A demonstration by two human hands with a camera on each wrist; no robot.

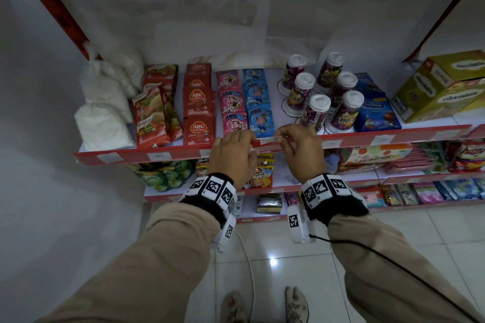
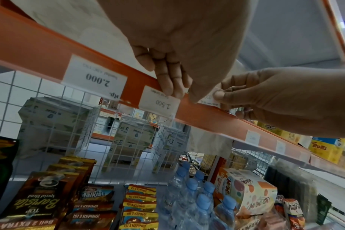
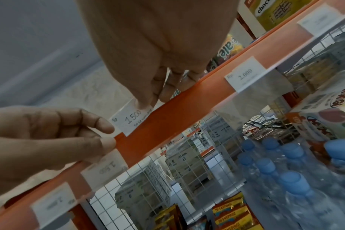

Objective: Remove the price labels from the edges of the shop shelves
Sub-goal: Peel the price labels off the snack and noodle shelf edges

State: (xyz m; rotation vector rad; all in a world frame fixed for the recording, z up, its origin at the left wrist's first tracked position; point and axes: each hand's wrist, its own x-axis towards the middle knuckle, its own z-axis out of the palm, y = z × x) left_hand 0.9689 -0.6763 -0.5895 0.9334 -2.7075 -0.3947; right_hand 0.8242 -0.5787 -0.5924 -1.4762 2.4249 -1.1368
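The red shelf edge (image 1: 181,152) carries white price labels behind a clear strip. My right hand (image 1: 278,136) pinches the top of a "1.500" label (image 3: 131,119) that stands tilted and partly above the edge (image 3: 167,118); this label (image 1: 267,141) shows between both hands. My left hand (image 1: 252,139) is just to its left, finger and thumb (image 3: 103,126) pinching the strip's upper lip over a second "1.500" label (image 2: 159,101). In the left wrist view the left fingers (image 2: 167,87) cover that label's top. Other labels (image 1: 109,157) sit along the edge.
Snack sachets (image 1: 196,102), drink cups (image 1: 317,110) and a yellow box (image 1: 441,84) stand on the shelf right behind the edge. "2.000" labels (image 2: 96,77) (image 3: 244,74) flank the hands. Below are water bottles (image 3: 266,163), biscuit packs (image 1: 261,178) and a wire grid (image 2: 49,109).
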